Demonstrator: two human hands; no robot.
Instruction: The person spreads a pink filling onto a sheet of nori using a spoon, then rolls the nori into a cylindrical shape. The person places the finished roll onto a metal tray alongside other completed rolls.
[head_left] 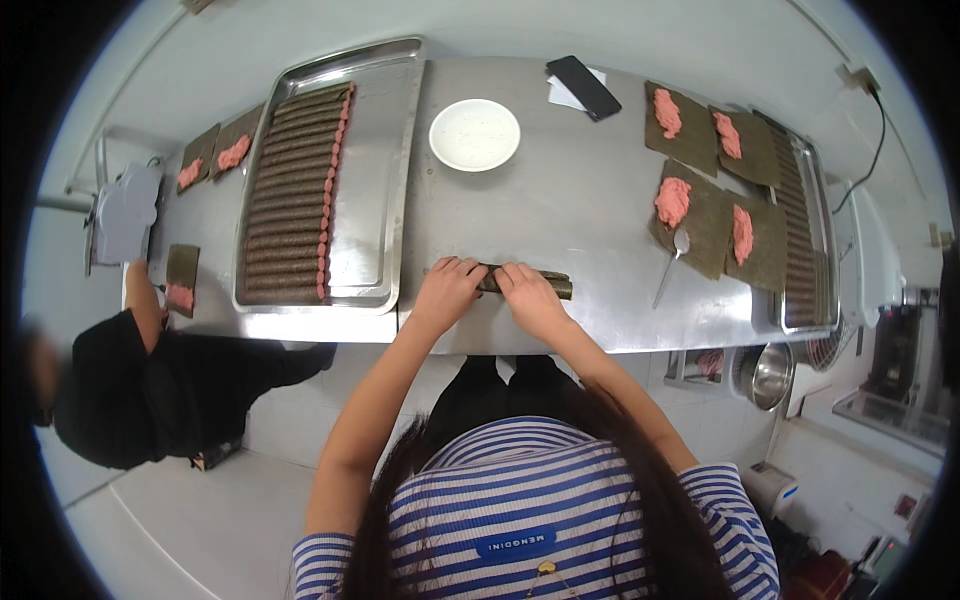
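Observation:
At the front edge of the steel table, both my hands press on a dark green seaweed roll [556, 286]. My left hand [452, 288] has its fingers curled over the roll's left part, and my right hand [527, 293] grips it close beside. The roll's right end sticks out past my right hand; its left end is mostly hidden under my fingers. Left of my hands, a metal tray [370, 200] holds a long row of finished seaweed rolls [290, 200] with pink filling at their ends. Beyond my hands stands a white bowl [475, 135] with a little clear liquid.
To the right lie several seaweed sheets [690, 235] topped with pink paste [673, 201], a spoon [671, 268] and a second tray [808, 310] of rolls. A black phone [584, 87] rests at the back. A person in black [150, 385] works at the far left.

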